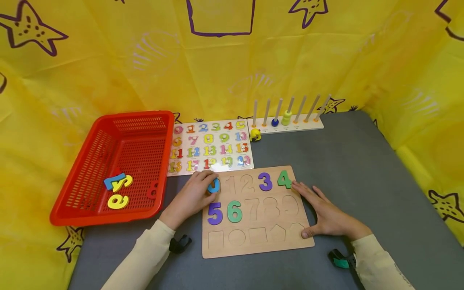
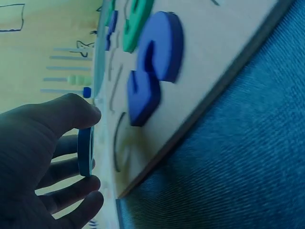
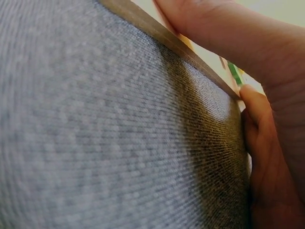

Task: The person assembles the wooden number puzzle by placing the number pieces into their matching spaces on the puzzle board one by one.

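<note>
A wooden number board [image 1: 253, 246] lies on the table with a purple 3 [image 1: 265, 182], green 4 [image 1: 284, 179], purple 5 [image 1: 215, 213] and green 6 [image 1: 234, 212] in its slots. At its upper left corner my left hand [image 1: 192, 197] pinches a blue 0 [image 1: 214, 185] between thumb and fingers. The left wrist view shows this 0 [image 2: 86, 151] tilted on edge, raised off the board over the first slot. My right hand [image 1: 328, 215] rests spread along the board's right edge, thumb on the lower right corner and fingertips near the 4.
To the left stands a red basket [image 1: 164, 161] holding several loose numbers, among them a yellow piece [image 1: 118, 201] and a blue piece [image 1: 113, 181]. Behind the board lie a printed number puzzle [image 1: 217, 161], a peg counter [image 1: 301, 125] and a small yellow toy [image 1: 255, 135].
</note>
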`<state>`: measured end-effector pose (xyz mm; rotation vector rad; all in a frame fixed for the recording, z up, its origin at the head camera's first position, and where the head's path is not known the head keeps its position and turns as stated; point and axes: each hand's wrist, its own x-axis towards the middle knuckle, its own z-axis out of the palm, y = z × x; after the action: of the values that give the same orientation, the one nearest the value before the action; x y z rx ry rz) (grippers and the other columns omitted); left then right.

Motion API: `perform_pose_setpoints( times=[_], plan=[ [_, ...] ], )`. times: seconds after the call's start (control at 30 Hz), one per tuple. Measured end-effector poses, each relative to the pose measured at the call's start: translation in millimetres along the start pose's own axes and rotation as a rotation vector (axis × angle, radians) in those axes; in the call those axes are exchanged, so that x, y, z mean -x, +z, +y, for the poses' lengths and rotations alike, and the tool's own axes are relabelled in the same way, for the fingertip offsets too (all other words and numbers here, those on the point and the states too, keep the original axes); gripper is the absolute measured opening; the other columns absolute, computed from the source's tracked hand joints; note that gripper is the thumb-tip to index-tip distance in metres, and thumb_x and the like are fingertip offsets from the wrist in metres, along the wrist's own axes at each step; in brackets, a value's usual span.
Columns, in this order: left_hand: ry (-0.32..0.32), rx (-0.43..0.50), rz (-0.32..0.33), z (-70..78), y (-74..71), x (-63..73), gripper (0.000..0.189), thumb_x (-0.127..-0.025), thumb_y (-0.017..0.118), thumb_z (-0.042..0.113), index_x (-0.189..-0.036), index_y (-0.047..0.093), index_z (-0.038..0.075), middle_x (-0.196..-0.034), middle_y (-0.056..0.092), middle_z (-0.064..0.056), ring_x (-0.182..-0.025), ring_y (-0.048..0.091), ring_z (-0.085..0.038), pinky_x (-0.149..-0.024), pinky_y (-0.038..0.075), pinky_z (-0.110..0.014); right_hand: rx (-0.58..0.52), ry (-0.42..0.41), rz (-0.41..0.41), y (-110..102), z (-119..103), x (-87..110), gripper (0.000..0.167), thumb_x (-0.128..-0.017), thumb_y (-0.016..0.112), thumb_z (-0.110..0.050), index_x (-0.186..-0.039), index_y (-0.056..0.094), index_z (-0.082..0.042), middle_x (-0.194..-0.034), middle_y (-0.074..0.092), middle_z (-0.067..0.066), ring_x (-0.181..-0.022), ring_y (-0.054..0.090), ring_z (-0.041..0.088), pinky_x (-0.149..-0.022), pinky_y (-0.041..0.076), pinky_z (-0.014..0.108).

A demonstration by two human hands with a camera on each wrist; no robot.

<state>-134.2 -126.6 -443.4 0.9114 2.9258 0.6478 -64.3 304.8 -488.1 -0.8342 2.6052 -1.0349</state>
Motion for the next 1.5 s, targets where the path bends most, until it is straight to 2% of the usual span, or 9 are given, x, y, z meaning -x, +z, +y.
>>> perform_pose_setpoints(
  times=[0.17,0.33,0.87,1.0,1.17,1.3,1.5],
  plan=[
    [-0.023,-0.025,-0.055,-3.2,7.8,-3.2,0.053,-0.087,0.080,0.021,-0.135,0.063,0.004,-0.133,0.060,-0.015,-0.121,0.052,-0.035,-0.098,0.045,-0.055,-0.008,0.008,0.000,-0.2,-0.2,-0.1,0.132,-0.063,0.091,-0.058,-0.163,0.018,-0.014,-0.168,0.016,0.010,-0.152,0.012,0.039,-0.120,-0.009,0.043],
    [-0.039,-0.033,-0.090,-3.6,9.8,-5.0,0.054,-0.088,0.078,0.020,-0.137,0.062,0.005,-0.137,0.058,-0.014,-0.126,0.051,-0.034,-0.103,0.042,-0.055,-0.015,0.018,-0.003,-1.1,-2.6,-0.4,0.132,-0.063,0.091,-0.057,-0.163,0.017,-0.015,-0.168,0.015,0.010,-0.152,0.012,0.041,-0.120,-0.008,0.046],
    [-0.068,-0.039,-0.145,-3.7,10.1,-1.1,0.058,-0.090,0.077,0.027,-0.142,0.059,0.010,-0.146,0.052,-0.012,-0.134,0.046,-0.032,-0.108,0.039,-0.054,-0.014,0.032,-0.008,0.1,-0.3,-0.5,0.131,-0.064,0.090,-0.059,-0.163,0.018,-0.016,-0.168,0.015,0.008,-0.153,0.011,0.037,-0.120,-0.008,0.050],
    [-0.029,-0.039,-0.166,-6.0,7.8,4.4,0.060,-0.093,0.074,0.031,-0.147,0.055,0.012,-0.152,0.046,-0.013,-0.139,0.043,-0.032,-0.111,0.036,-0.055,-0.007,0.028,-0.012,0.9,0.0,-0.5,0.130,-0.064,0.090,-0.059,-0.163,0.018,-0.016,-0.168,0.014,0.008,-0.153,0.011,0.039,-0.119,-0.007,0.052],
    [0.066,-0.045,-0.176,-10.9,3.4,16.2,0.056,-0.099,0.066,0.033,-0.149,0.052,0.011,-0.157,0.040,-0.012,-0.145,0.037,-0.031,-0.114,0.033,-0.053,-0.011,0.030,-0.014,0.8,-1.0,-2.0,0.130,-0.064,0.090,-0.059,-0.163,0.018,-0.016,-0.168,0.015,0.008,-0.153,0.011,0.039,-0.119,-0.007,0.053],
    [0.134,-0.083,-0.199,-13.6,0.7,26.4,0.060,-0.100,0.063,0.039,-0.151,0.050,0.010,-0.159,0.038,-0.012,-0.146,0.035,-0.032,-0.115,0.033,-0.052,-0.015,0.034,-0.012,-0.2,-2.0,-2.1,0.129,-0.064,0.090,-0.058,-0.163,0.019,-0.015,-0.168,0.015,0.009,-0.153,0.011,0.039,-0.119,-0.007,0.052],
    [0.166,-0.126,-0.220,-15.3,2.1,30.8,0.062,-0.102,0.058,0.044,-0.153,0.047,0.012,-0.162,0.034,-0.011,-0.146,0.034,-0.032,-0.115,0.032,-0.052,-0.011,0.031,-0.009,0.4,-0.7,-1.1,0.128,-0.065,0.090,-0.058,-0.163,0.019,-0.015,-0.168,0.015,0.009,-0.153,0.011,0.037,-0.120,-0.008,0.050]
  ],
)
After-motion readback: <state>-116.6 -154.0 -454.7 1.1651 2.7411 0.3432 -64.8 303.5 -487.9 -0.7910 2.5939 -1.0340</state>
